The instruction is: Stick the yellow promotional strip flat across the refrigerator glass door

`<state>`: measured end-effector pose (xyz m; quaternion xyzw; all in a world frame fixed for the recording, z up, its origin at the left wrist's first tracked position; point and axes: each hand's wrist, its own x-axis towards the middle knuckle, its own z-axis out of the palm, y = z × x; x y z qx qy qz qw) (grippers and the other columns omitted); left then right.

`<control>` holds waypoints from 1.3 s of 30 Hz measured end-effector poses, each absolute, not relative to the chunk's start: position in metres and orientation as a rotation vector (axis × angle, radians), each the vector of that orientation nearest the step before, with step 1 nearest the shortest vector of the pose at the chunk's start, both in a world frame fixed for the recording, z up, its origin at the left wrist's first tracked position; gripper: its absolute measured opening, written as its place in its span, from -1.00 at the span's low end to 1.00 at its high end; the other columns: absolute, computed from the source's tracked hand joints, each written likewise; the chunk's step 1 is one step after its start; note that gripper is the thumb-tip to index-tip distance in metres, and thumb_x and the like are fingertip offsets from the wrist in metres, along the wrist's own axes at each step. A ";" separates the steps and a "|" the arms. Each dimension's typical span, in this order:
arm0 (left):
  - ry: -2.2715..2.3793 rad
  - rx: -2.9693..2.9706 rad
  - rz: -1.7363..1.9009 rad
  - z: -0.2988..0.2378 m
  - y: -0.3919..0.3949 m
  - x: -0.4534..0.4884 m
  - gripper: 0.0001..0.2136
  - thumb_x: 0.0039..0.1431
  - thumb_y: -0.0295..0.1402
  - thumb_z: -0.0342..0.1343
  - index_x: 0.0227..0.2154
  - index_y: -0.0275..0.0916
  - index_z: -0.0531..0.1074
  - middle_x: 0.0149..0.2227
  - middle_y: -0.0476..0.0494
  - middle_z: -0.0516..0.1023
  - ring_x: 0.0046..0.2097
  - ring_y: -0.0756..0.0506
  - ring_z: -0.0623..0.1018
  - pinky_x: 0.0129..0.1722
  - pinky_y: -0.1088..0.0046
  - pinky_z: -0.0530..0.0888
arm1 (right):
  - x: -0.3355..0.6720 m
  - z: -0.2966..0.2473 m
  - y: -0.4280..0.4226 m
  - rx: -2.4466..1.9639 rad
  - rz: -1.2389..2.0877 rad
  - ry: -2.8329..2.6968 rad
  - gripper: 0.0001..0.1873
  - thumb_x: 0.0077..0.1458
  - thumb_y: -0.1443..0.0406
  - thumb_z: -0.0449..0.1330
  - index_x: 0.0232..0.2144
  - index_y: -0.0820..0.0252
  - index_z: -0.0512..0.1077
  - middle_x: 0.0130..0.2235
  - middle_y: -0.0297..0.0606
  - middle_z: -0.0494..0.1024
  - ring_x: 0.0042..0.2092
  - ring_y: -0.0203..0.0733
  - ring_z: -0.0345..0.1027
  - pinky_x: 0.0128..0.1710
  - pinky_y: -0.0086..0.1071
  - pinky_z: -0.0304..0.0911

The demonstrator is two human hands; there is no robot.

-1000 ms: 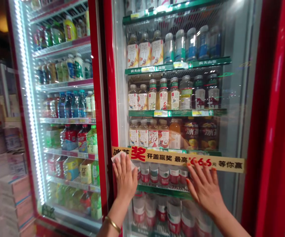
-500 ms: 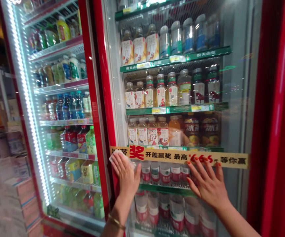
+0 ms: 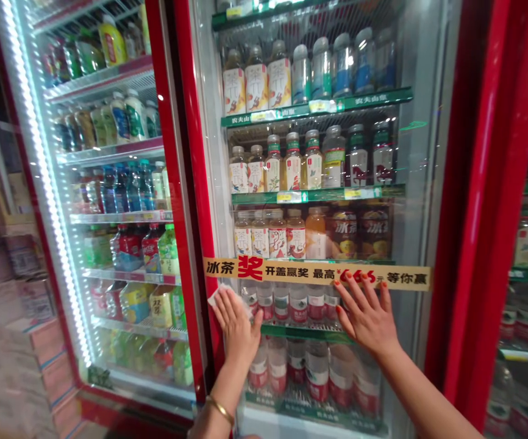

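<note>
A glass fridge door in a red frame (image 3: 194,152) stands in front of me. Under the fingers of my left hand (image 3: 236,329), a thin white tissue (image 3: 246,303) is pressed flat to the glass near the door's left edge, just below a tan printed strip (image 3: 286,272). A gold bangle (image 3: 219,410) circles my left wrist. My right hand (image 3: 369,317) lies spread on the glass with nothing in it. Its fingertips rest over the strip's lower edge, by the red digits.
Bottles (image 3: 291,225) fill the shelves behind the glass. A lit fridge (image 3: 108,216) with more drinks stands to the left, and stacked boxes (image 3: 49,360) are beyond it. At the far right, another cooler's bottles (image 3: 527,317) show past a red post (image 3: 488,201).
My left hand has slid the tissue down off the strip's left end, uncovering its characters. My right hand stays by the red digits. The view has turned right, showing more of the right-hand cooler.
</note>
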<state>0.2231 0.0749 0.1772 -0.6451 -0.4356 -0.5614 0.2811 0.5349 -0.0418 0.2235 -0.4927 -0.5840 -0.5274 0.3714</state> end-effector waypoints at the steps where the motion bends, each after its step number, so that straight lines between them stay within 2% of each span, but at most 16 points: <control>1: -1.184 -1.749 -1.513 0.190 0.073 0.235 -0.05 0.47 0.15 -0.17 0.55 -0.49 -0.39 0.60 -0.62 -0.31 0.63 -0.42 -0.28 0.56 -0.27 -0.08 | 0.535 0.224 -0.042 -1.257 -1.348 -1.494 -0.18 0.38 0.08 0.17 0.56 -0.13 -0.02 0.57 -0.33 0.07 0.61 0.00 -0.20 0.60 0.15 -0.38; 5: -0.776 -1.997 -1.255 0.192 0.053 0.270 0.11 0.27 0.43 -0.25 0.56 -0.42 -0.16 0.60 -0.43 -0.05 0.64 -0.30 -0.19 0.61 0.01 -0.21 | 0.534 0.224 -0.042 -1.227 -1.328 -1.490 -0.23 0.40 0.09 0.13 0.55 -0.13 0.02 0.55 -0.32 0.12 0.61 -0.02 -0.19 0.60 0.14 -0.38; 8: -0.557 -1.988 -1.098 0.174 0.051 0.254 0.10 0.24 0.46 -0.27 0.56 -0.37 -0.06 0.59 -0.31 0.03 0.64 -0.21 -0.15 0.61 0.14 -0.24 | 0.533 0.225 -0.042 -1.214 -1.322 -1.489 -0.25 0.42 0.08 0.11 0.55 -0.14 0.02 0.55 -0.36 0.10 0.62 -0.09 -0.23 0.60 0.11 -0.41; 10: -0.772 -1.896 -1.265 0.184 0.064 0.233 0.03 0.35 0.36 -0.26 0.56 -0.44 -0.15 0.61 -0.40 -0.09 0.64 -0.25 -0.20 0.61 0.09 -0.25 | 0.532 0.226 -0.042 -1.205 -1.326 -1.496 -0.26 0.43 0.06 0.10 0.55 -0.14 0.03 0.56 -0.39 0.08 0.62 -0.12 -0.25 0.61 0.09 -0.41; 13: -1.109 -1.756 -1.600 0.237 0.085 0.220 -0.07 0.46 0.21 -0.25 0.56 -0.45 -0.33 0.61 -0.53 -0.27 0.64 -0.34 -0.28 0.59 -0.12 -0.21 | 0.532 0.227 -0.042 -1.197 -1.332 -1.489 -0.27 0.44 0.05 0.10 0.54 -0.14 0.03 0.56 -0.41 0.07 0.62 -0.14 -0.26 0.61 0.06 -0.42; 15: -1.116 -1.754 -1.678 0.273 0.086 0.231 -0.06 0.45 0.23 -0.28 0.56 -0.42 -0.37 0.61 -0.53 -0.30 0.63 -0.38 -0.29 0.58 -0.20 -0.20 | 0.532 0.227 -0.043 -1.201 -1.326 -1.481 -0.27 0.43 0.06 0.10 0.54 -0.13 0.04 0.55 -0.41 0.08 0.62 -0.13 -0.24 0.61 0.06 -0.42; 17: -1.036 -1.822 -1.598 0.285 0.077 0.249 0.00 0.39 0.31 -0.32 0.56 -0.43 -0.34 0.61 -0.52 -0.26 0.64 -0.36 -0.27 0.59 -0.16 -0.20 | 0.533 0.227 -0.043 -1.194 -1.318 -1.487 -0.28 0.43 0.06 0.11 0.54 -0.13 0.05 0.55 -0.40 0.09 0.61 -0.11 -0.22 0.61 0.06 -0.42; 20: -0.801 -1.919 -1.302 0.255 0.058 0.266 0.07 0.30 0.40 -0.35 0.57 -0.43 -0.23 0.60 -0.42 -0.06 0.64 -0.28 -0.19 0.61 0.00 -0.21 | 0.534 0.228 -0.043 -1.165 -1.324 -1.500 -0.28 0.43 0.06 0.11 0.53 -0.13 0.07 0.55 -0.40 0.08 0.61 -0.10 -0.22 0.61 0.07 -0.42; 22: -0.700 -1.896 -1.185 0.223 0.054 0.257 0.06 0.31 0.39 -0.33 0.56 -0.42 -0.15 0.60 -0.37 0.00 0.64 -0.25 -0.15 0.62 0.06 -0.22 | 0.534 0.228 -0.042 -1.166 -1.337 -1.499 -0.26 0.42 0.06 0.13 0.54 -0.12 0.06 0.55 -0.42 0.07 0.62 -0.09 -0.22 0.61 0.07 -0.42; 25: -0.868 -1.810 -1.308 0.210 0.069 0.232 -0.04 0.42 0.27 -0.27 0.56 -0.46 -0.19 0.62 -0.41 -0.13 0.64 -0.28 -0.20 0.61 0.03 -0.22 | 0.533 0.229 -0.042 -1.185 -1.373 -1.483 -0.23 0.41 0.05 0.13 0.55 -0.12 0.02 0.57 -0.43 0.00 0.62 -0.04 -0.25 0.61 0.11 -0.42; 27: -1.047 -1.747 -1.488 0.232 0.082 0.226 -0.10 0.48 0.18 -0.26 0.56 -0.45 -0.29 0.62 -0.47 -0.24 0.64 -0.32 -0.26 0.60 -0.08 -0.20 | 0.531 0.230 -0.041 -1.200 -1.394 -1.452 -0.19 0.40 0.02 0.14 0.56 -0.09 -0.02 0.59 -0.39 -0.06 0.63 0.02 -0.29 0.61 0.14 -0.43; 30: -1.098 -1.732 -1.640 0.269 0.083 0.243 -0.07 0.46 0.21 -0.28 0.56 -0.43 -0.34 0.62 -0.50 -0.31 0.63 -0.38 -0.28 0.58 -0.20 -0.18 | 0.531 0.230 -0.040 -1.237 -1.402 -1.412 -0.15 0.39 -0.03 0.15 0.57 -0.06 -0.03 0.60 -0.31 -0.07 0.63 0.07 -0.31 0.61 0.16 -0.44; 33: -0.869 -1.851 -1.474 0.263 0.065 0.269 0.00 0.38 0.32 -0.29 0.57 -0.43 -0.23 0.62 -0.43 -0.16 0.64 -0.34 -0.20 0.60 -0.08 -0.22 | 0.532 0.229 -0.040 -1.263 -1.407 -1.421 -0.17 0.39 -0.03 0.13 0.56 -0.07 -0.01 0.59 -0.30 -0.02 0.62 0.07 -0.28 0.60 0.17 -0.42; 36: -0.596 -1.876 -1.242 0.216 0.053 0.271 0.02 0.34 0.38 -0.30 0.56 -0.39 -0.09 0.61 -0.30 -0.02 0.63 -0.27 -0.11 0.61 0.06 -0.21 | 0.532 0.228 -0.040 -1.257 -1.419 -1.406 -0.19 0.40 -0.02 0.12 0.56 -0.08 -0.01 0.59 -0.31 -0.03 0.62 0.05 -0.26 0.61 0.16 -0.41; 39: -0.764 -1.815 -1.276 0.193 0.064 0.243 -0.07 0.42 0.27 -0.26 0.56 -0.40 -0.14 0.61 -0.34 -0.08 0.64 -0.26 -0.16 0.60 -0.02 -0.28 | 0.532 0.229 -0.040 -1.262 -1.424 -1.404 -0.17 0.39 -0.02 0.12 0.57 -0.09 -0.02 0.60 -0.33 -0.04 0.62 0.05 -0.26 0.61 0.16 -0.40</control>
